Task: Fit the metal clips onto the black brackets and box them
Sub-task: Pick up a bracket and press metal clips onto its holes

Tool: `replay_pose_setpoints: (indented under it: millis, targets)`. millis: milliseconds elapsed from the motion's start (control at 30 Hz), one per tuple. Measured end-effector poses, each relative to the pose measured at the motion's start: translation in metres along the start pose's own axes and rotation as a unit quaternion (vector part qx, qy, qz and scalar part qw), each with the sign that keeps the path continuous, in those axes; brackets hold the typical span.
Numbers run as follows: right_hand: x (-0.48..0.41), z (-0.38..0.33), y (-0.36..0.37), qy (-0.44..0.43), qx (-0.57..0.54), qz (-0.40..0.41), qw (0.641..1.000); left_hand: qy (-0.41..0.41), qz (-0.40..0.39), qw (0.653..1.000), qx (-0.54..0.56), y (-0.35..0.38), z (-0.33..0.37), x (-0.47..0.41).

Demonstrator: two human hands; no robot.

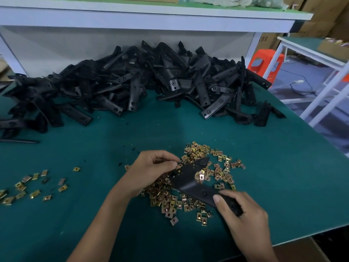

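Note:
A black angled bracket (190, 183) hangs just above a heap of small gold metal clips (203, 176) on the green table. My right hand (243, 216) grips the bracket's near end. My left hand (151, 171) pinches at the bracket's far arm with thumb and forefinger; whether a clip sits between the fingertips is hidden. A large pile of black brackets (132, 84) lies along the back of the table.
A second, thinner scatter of gold clips (32, 188) lies at the left. The green table (283, 167) ends at the right and near edges, with a cardboard box (302, 250) below the near corner. A white shelf (151, 17) overhangs the back. An orange stool (264, 63) stands at the right.

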State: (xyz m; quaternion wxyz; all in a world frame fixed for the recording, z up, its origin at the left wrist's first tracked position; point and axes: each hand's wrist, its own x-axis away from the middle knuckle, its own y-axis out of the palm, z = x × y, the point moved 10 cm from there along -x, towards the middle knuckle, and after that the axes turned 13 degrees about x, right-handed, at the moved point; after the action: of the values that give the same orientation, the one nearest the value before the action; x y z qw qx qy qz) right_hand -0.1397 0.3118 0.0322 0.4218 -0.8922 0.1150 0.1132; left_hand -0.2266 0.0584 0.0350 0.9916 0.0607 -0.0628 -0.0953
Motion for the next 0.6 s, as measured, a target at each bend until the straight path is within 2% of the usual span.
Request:
replay_pose_setpoints:
  millis: [200, 467, 600]
  targets:
    - [0.001, -0.004, -0.003, -0.008, 0.016, 0.015, 1.000, -0.009, -0.011, 1.000, -0.006, 0.005, -0.001, 0.002]
    - [0.000, -0.005, -0.007, 0.005, 0.042, 0.029, 0.999, 0.021, -0.049, 0.998, -0.018, 0.017, 0.007, 0.008]
    - [-0.001, -0.006, -0.007, 0.006, 0.045, 0.028, 0.999, 0.043, -0.017, 0.998, -0.042, 0.014, 0.007, 0.007]
